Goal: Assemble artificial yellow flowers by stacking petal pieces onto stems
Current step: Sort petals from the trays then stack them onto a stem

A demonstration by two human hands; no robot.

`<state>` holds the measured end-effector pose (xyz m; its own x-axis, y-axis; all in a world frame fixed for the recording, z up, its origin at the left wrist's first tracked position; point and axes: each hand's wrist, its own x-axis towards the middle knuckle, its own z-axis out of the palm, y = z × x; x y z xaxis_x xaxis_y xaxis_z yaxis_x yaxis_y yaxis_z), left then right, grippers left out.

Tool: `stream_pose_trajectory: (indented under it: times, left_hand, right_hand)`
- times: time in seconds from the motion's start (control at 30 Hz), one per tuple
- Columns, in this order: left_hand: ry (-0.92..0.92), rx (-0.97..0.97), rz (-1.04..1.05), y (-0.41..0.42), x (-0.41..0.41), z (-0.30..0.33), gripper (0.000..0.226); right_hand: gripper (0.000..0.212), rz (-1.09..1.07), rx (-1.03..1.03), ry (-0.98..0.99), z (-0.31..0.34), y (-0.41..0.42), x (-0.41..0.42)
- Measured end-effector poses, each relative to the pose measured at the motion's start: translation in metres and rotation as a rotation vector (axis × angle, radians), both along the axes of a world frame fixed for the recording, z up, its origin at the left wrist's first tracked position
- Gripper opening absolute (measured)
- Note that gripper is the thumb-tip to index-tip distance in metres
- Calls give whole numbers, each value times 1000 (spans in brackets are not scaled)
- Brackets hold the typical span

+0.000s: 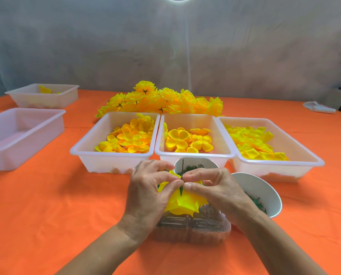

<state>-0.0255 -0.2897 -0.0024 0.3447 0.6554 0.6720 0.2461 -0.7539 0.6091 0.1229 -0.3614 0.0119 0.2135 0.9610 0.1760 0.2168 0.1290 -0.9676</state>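
A yellow flower (183,203) hangs upside down between both hands above a clear plastic box (193,229). Its thin dark stem (182,169) points straight up. My left hand (147,193) pinches the flower at the stem's base with thumb and forefinger. Opposite it, my right hand (215,187) pinches the same spot, where a green calyx piece (181,190) sits against the petals. Three white trays hold petal pieces: left tray (114,155), middle tray (193,154), right tray (280,162).
A pile of finished yellow flowers (161,101) lies behind the trays. Two white cups (264,195) with green parts stand by my right hand. Two more white trays (22,135) sit at the far left on the orange cloth (66,215).
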Motion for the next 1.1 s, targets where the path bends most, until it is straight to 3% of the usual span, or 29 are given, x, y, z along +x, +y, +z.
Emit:
stream_pose_trajectory:
  times: [0.1,0.2,0.37,0.6,0.67,0.8,0.97,1.1]
  left_hand:
    - [3,136,21,0,0,-9,23]
    - [-4,244,-7,3,1,-20,22]
    - [2,336,-53,11,4,-22,24]
    - [125,266,-50,8,-2,-10,25]
    - [146,105,-49,8,-7,4,23]
    - [-9,-142,-118,6,-7,29,15]
    - [60,-158,-95,2,1,39,8]
    - [76,-123,-112,2,0,37,11]
  right_hand:
    - [6,24,37,100,-3,2,0]
    - [4,7,106,156,-12,5,1]
    - [7,-67,156,85,-24,7,1]
    - [7,-106,96,40,-14,3,-3]
    - [14,-132,76,-93,-7,-1,-4]
    - [15,-315,135,-311,-1,-6,-17]
    - [12,-512,142,-474,-6,3,-38]
    - [12,-604,212,-386,-15,5,-43]
